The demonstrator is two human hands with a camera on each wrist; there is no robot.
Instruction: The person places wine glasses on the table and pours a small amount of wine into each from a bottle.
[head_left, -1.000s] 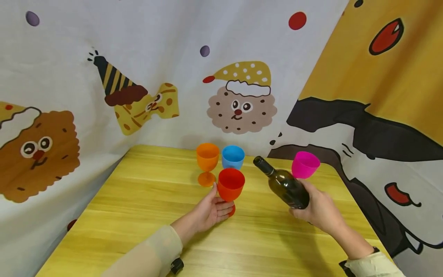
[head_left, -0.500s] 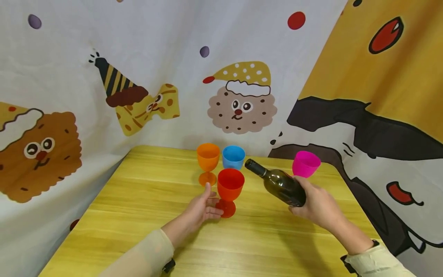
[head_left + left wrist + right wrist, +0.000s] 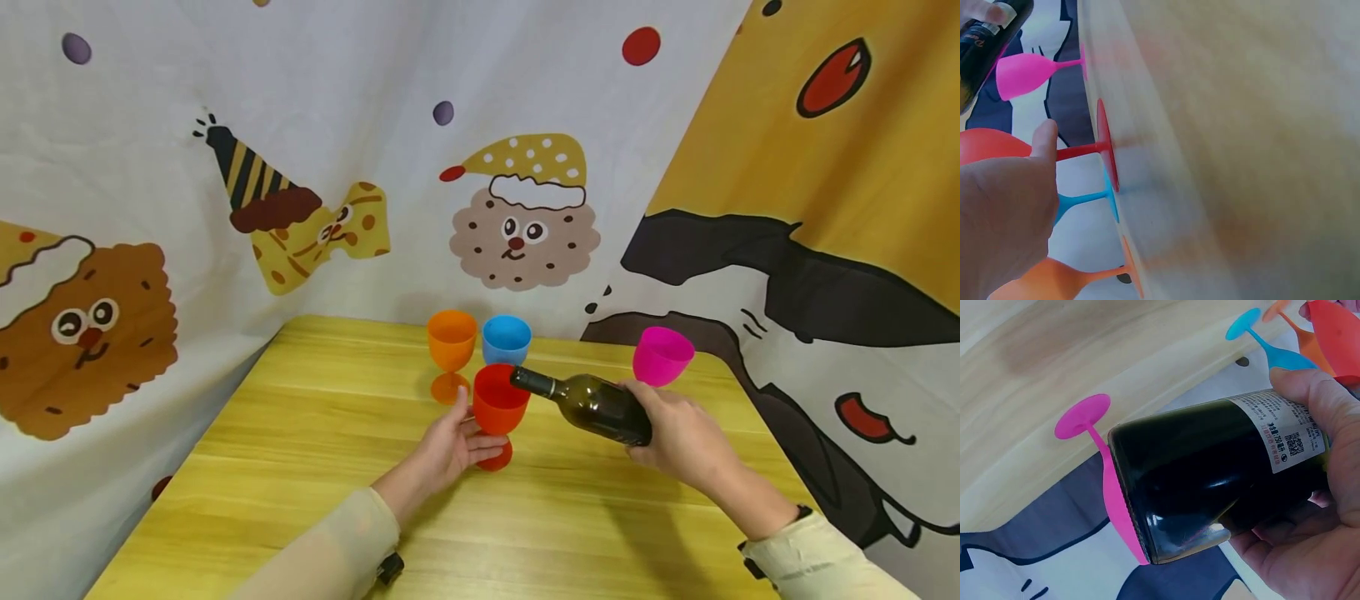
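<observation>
My right hand grips the lower part of a dark green wine bottle. The bottle leans over to the left, nearly level, with its mouth over the right rim of a red plastic goblet. That goblet stands upright on the table. Alongside it is my left hand, thumb raised at the left of the bowl and fingers stretched out across the stem just above the foot. The left wrist view shows the red stem close by a fingertip. A white printed label faces the right wrist camera.
Behind the red goblet stand an orange goblet and a blue goblet. A magenta goblet is at the back right, beyond the bottle. The wooden table ends at a printed cloth backdrop.
The bottle has moved left and tipped flatter, bringing its mouth to the red goblet's rim. My left hand drew back slightly from the goblet, then came back against it.
</observation>
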